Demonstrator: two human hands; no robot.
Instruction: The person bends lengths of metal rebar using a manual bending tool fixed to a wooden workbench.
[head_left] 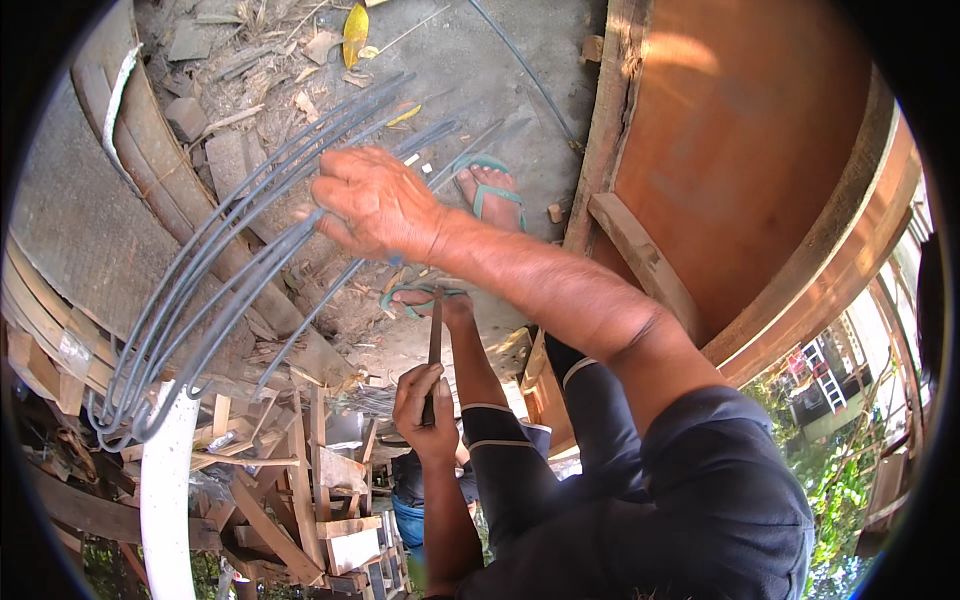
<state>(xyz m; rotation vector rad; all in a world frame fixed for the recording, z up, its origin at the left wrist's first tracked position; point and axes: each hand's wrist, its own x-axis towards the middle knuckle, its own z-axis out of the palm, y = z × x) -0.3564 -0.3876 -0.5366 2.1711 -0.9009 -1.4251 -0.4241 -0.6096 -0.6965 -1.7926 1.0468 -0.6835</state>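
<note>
My right hand (pixel 378 205) reaches across to the left, its fingers curled around part of a bundle of thin grey metal rods (pixel 285 247). The rods fan out past the hand, and their near-left ends curve round into hooks. Nearer my body, my left hand (pixel 425 402) is closed around the lower end of a narrow, dark, flat bar-like tool (pixel 436 330). It points up and away from me, apart from the rods. The exact kind of tool is not clear. Which rods my right fingers hold is partly hidden by the hand.
A white pipe (pixel 168 500) rises beside the rods' hooked ends. Scrap timber (pixel 300 480) is piled at the lower left. A large wooden panel with a frame (pixel 740 170) stands on the right. My sandalled feet (pixel 492 192) are on dirt ground with wood chips and leaves.
</note>
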